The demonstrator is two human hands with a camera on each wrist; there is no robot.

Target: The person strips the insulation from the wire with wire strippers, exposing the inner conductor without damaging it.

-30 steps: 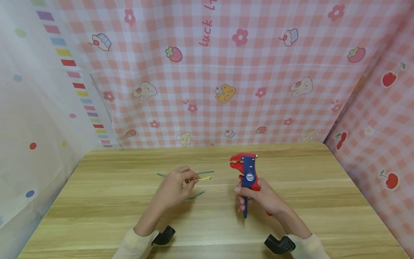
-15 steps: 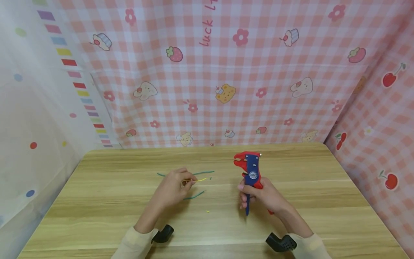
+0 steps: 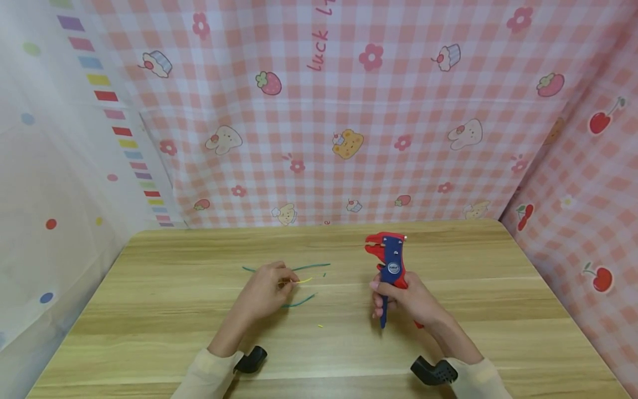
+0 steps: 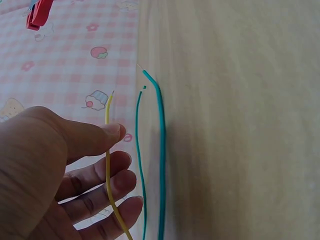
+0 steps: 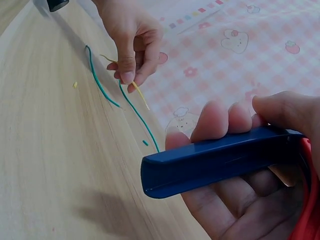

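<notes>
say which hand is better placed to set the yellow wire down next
Likely the left hand: it pinches the yellow wire near the green wires; the right hand grips the red-blue tool.

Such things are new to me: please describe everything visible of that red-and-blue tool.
The red-and-blue tool has parted red jaws, a riveted blue body with a round pale badge, a red handle and a blue handle of smooth, metal-looking channel. The right hand grips it, apparently clear of the table, with the jaws pointing left and nothing visible between them.
</notes>
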